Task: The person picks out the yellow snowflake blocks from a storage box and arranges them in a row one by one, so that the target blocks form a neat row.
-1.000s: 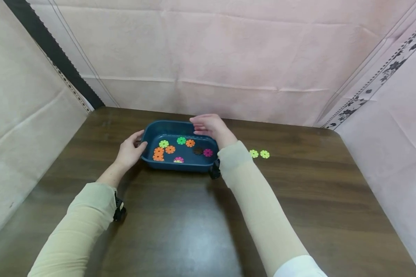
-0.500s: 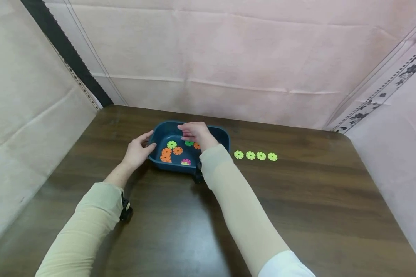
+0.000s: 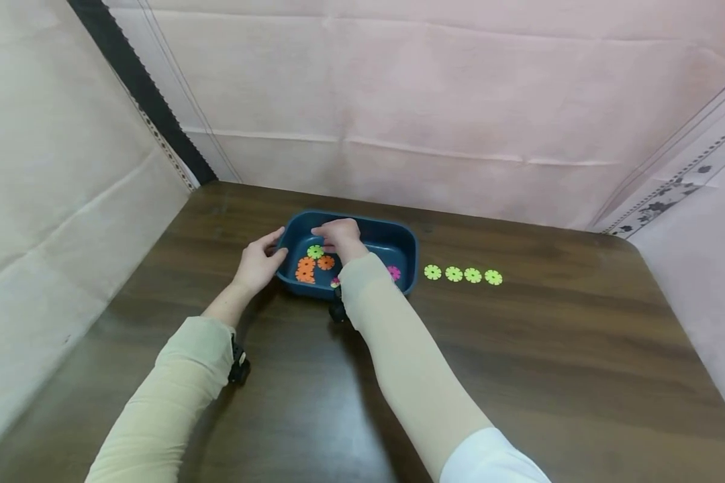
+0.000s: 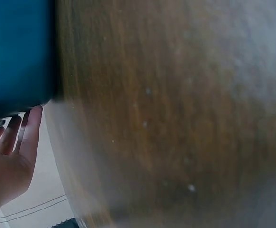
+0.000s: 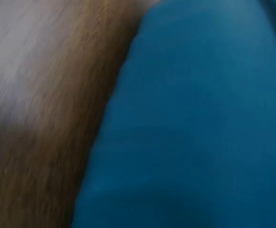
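A dark blue plastic basin (image 3: pixel 387 236) stands on the table, with flower-shaped discs inside. My left hand (image 3: pixel 258 266) holds its left end, thumb at the rim; in the left wrist view, the fingers (image 4: pixel 32 130) touch the basin (image 4: pixel 17 52) from outside. My right hand (image 3: pixel 341 238) is over the basin's inside, fingers loosely bent, with no disc visible in them. Close to it lie a yellow-green disc (image 3: pixel 315 251) and orange discs (image 3: pixel 325 262). A magenta disc (image 3: pixel 394 273) shows beyond the right sleeve. The right wrist view has only the basin's wall (image 5: pixel 185 118) and table.
Several yellow-green discs (image 3: pixel 454 274) lie in a row on the brown wooden table (image 3: pixel 556 349), right of the basin. Pale cloth (image 3: pixel 435 100) hangs behind the table and at both sides.
My right hand has moved leftward from the basin's right part to over its left-middle discs, uncovering the row on the table. The left hand keeps its place at the basin. The head view has shifted.
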{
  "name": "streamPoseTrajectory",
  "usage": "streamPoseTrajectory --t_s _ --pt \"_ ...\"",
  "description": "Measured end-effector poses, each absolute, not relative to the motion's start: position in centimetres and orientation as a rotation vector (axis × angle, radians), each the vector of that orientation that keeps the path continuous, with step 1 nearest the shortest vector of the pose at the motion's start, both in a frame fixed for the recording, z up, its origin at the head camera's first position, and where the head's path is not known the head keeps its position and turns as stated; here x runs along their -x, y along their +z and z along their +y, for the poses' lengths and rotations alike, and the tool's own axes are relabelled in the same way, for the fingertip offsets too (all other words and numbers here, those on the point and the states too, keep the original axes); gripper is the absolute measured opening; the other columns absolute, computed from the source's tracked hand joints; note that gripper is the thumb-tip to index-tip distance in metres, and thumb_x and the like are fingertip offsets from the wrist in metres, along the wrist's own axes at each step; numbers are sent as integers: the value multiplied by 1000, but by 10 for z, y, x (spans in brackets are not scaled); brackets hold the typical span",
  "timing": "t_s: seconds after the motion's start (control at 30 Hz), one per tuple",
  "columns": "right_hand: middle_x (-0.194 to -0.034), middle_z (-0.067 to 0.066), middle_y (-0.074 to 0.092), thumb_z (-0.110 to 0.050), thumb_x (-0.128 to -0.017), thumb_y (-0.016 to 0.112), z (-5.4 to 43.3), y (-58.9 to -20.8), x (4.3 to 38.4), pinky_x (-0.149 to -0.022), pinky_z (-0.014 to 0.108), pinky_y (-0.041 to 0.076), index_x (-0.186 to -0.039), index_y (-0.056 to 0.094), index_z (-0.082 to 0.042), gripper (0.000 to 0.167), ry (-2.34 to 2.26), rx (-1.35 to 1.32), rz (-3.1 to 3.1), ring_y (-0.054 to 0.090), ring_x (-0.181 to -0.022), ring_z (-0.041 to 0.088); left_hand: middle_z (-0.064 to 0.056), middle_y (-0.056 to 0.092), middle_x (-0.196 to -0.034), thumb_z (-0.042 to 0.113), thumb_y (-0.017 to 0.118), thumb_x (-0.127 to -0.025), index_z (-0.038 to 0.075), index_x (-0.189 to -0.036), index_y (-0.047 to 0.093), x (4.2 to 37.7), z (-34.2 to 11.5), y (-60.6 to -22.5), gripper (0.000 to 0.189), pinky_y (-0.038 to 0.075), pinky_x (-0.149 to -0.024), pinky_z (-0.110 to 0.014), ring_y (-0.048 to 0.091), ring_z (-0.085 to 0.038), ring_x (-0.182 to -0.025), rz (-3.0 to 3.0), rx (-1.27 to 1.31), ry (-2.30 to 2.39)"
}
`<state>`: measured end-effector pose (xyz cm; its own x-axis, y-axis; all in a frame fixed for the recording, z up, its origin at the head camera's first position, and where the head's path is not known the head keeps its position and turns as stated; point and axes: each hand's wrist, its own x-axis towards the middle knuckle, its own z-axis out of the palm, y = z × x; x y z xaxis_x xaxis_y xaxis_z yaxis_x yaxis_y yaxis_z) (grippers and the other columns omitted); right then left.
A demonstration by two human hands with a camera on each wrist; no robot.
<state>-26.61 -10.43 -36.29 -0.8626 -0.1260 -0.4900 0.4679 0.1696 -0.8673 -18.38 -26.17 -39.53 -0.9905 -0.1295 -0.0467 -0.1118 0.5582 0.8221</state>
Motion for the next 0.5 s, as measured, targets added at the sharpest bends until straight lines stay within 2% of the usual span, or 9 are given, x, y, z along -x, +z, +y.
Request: streamPoseTrajectory --t_s 0.27,0.5 --pt "-121 14 62 -21 -80 74 -114 -374 274 -92 32 52 -128 50 -3 57 -1520 -406 2133 65 -104 24 -20 45 -139 18 46 -98 12 -146 32 184 -260 -394 51 45 -99 -47 48 -34 -121 -2743 -225 -1462" --pt "-122 12 58 -21 -81 73 -117 -372 269 -91 33 53 -128 50 -3 55 -1355 -280 2241 64 -100 25 -19 46 -139 17 46 -97 12 -146 33 184 -261 -395 50 44 -101 -47 48 -33 -122 -2731 -245 -1468"
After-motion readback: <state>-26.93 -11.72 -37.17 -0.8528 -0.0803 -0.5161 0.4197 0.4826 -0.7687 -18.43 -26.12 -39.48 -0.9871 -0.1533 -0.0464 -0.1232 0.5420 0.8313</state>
